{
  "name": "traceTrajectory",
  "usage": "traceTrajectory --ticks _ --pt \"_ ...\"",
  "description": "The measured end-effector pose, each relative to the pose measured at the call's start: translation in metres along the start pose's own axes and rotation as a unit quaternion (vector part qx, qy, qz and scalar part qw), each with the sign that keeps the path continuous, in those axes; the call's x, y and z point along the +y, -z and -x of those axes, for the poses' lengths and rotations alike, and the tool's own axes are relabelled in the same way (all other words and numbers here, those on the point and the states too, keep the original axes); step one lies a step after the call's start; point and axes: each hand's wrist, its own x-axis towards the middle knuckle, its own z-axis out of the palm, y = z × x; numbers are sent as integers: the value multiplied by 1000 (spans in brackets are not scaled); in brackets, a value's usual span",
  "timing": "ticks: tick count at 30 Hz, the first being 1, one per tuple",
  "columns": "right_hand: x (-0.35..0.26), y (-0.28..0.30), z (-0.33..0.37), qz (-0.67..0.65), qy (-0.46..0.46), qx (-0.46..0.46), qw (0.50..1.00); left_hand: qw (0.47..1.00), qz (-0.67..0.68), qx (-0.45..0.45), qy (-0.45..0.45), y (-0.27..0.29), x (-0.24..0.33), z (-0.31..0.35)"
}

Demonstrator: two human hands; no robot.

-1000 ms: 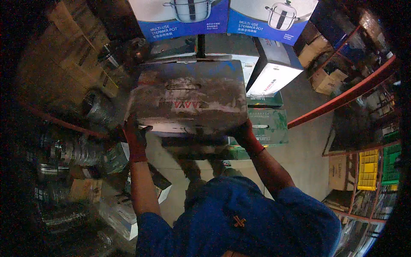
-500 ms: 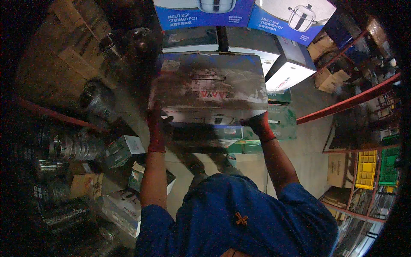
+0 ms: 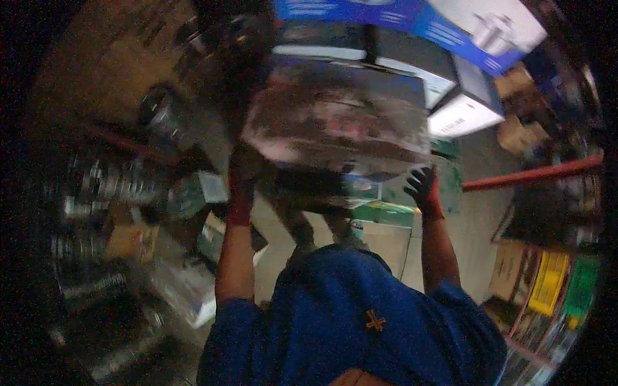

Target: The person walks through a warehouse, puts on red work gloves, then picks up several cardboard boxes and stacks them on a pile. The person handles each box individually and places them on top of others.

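A dusty, dark cardboard box with a worn front lies before me, blurred and slightly tilted, its left side lower in the picture. My left hand, in a dark glove with a red cuff, is at the box's lower left corner; shadow and blur hide its fingers. At the lower right corner is my right hand, gloved alike, with its fingers spread apart and not wrapped round the box. Whether its fingertips touch the cardboard I cannot tell. Behind stand dark-topped white boxes and blue-and-white steamer pot boxes.
Green boxes sit low beneath the dusty box. To the left are wrapped metal ware, a brown carton and a toppled white box. A red rack beam and yellow and green crates line the right.
The view has shifted and blurred, so the box appears further right and more tilted. My right hand's fingers, formerly under the box's lower edge, are now spread beside its corner.
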Motion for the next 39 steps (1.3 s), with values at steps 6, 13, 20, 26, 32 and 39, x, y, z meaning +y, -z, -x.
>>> traceTrajectory --ticks 6,13,20,26,32,39 --pt "83 74 -22 57 -37 -283 957 953 -288 32 90 38 -151 105" --pt "129 65 -37 379 -165 -370 832 864 -222 189 411 33 -240 369" --pt "151 15 -73 575 -116 -440 680 775 -32 381 503 -133 -287 644" --pt "217 6 -79 663 -90 -502 548 718 91 521 453 -244 -333 740" --pt "338 30 -28 735 18 -543 406 669 169 614 384 -262 -387 831" --pt "484 168 146 744 -16 -630 221 585 203 670 410 -216 -496 1027"
